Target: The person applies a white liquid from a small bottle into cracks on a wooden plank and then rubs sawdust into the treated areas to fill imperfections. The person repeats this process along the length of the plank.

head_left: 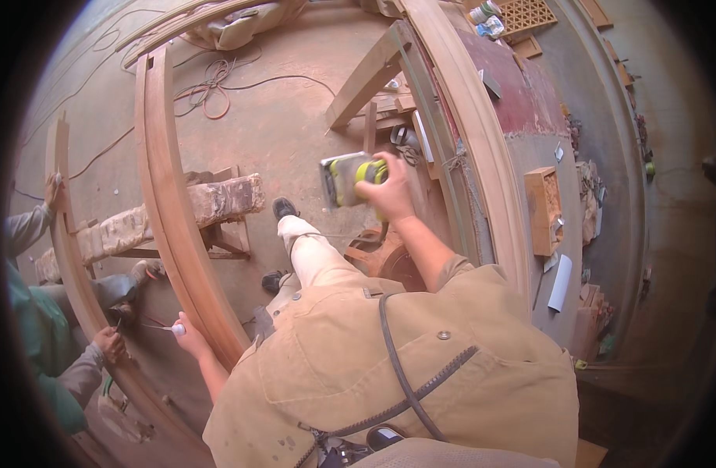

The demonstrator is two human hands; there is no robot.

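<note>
My right hand (391, 191) grips the sander (347, 178) in mid-air, I'd guess to clear the beam (179, 234), and my left hand (193, 338), right beside that beam, curls its fingers round a white handle (179, 330).

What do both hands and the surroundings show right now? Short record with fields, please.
Right hand: grips a green power sander
Left hand: grips a thin white-handled tool
Beside left hand: long wooden beam
Under beam: rough trestle
Co-worker's upper hand: on narrower plank
Right bench: wooden box
</note>
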